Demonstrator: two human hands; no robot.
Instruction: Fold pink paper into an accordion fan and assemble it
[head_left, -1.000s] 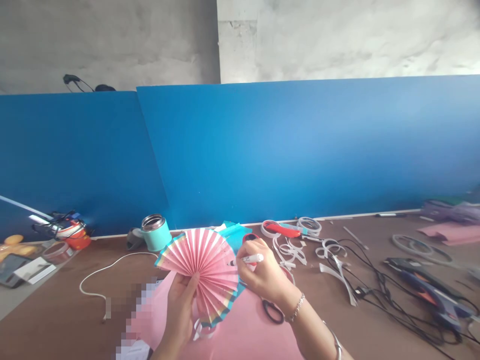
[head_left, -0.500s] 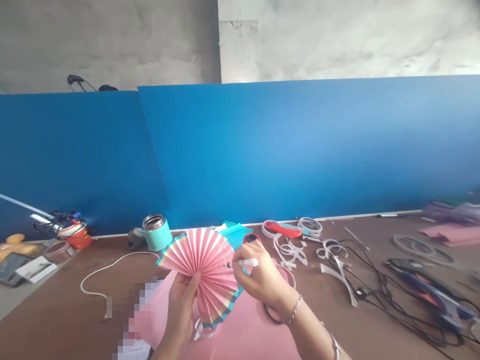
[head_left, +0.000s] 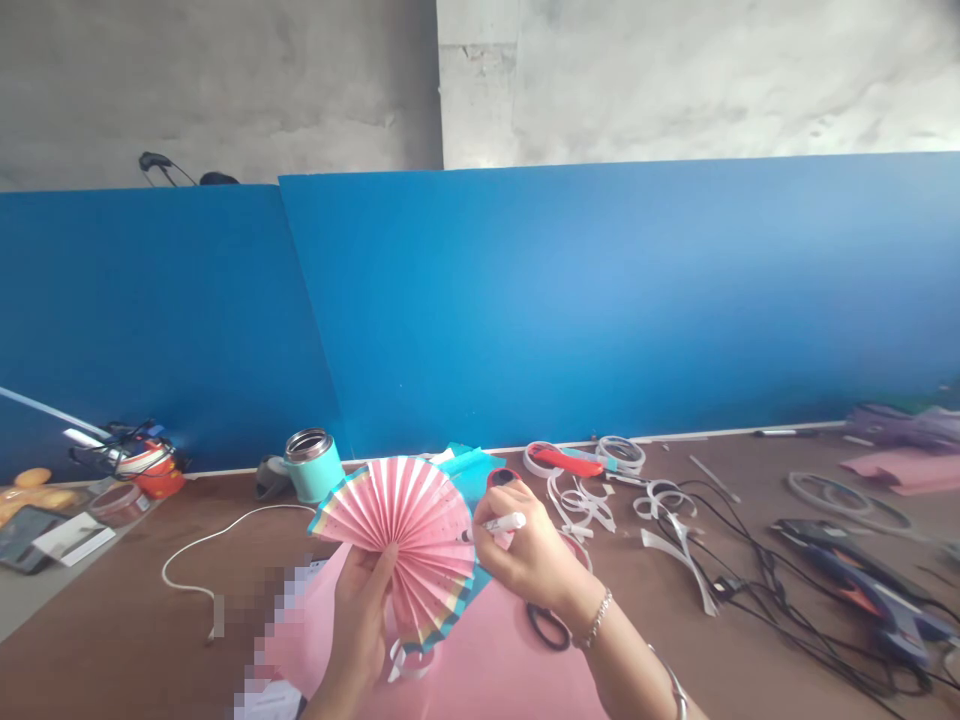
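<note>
A pleated pink paper fan (head_left: 420,510) with a blue and yellow border is spread nearly into a full round. My left hand (head_left: 366,590) is closed on it near its centre, thumb on the front. In my right hand (head_left: 525,550) is a white marker pen (head_left: 504,523), its tip at the fan's right part; whether it touches the paper I cannot tell. Pink sheet material (head_left: 487,665) lies under both hands. A white ribbon loop (head_left: 409,662) shows just below the fan, and a dark scissor handle (head_left: 549,628) lies by my right wrist.
Behind the fan stands a teal cup (head_left: 315,468). White ribbon coils (head_left: 589,505) and a red-handled tool (head_left: 570,460) lie at the back. Black cables (head_left: 772,570) and a dark blue tool (head_left: 862,590) spread across the right side. A blue partition (head_left: 600,300) closes off the table's rear.
My right hand and the marker have shifted slightly right along the fan. More of the scissor handle shows now. My left hand still grips the fan, which has barely moved.
</note>
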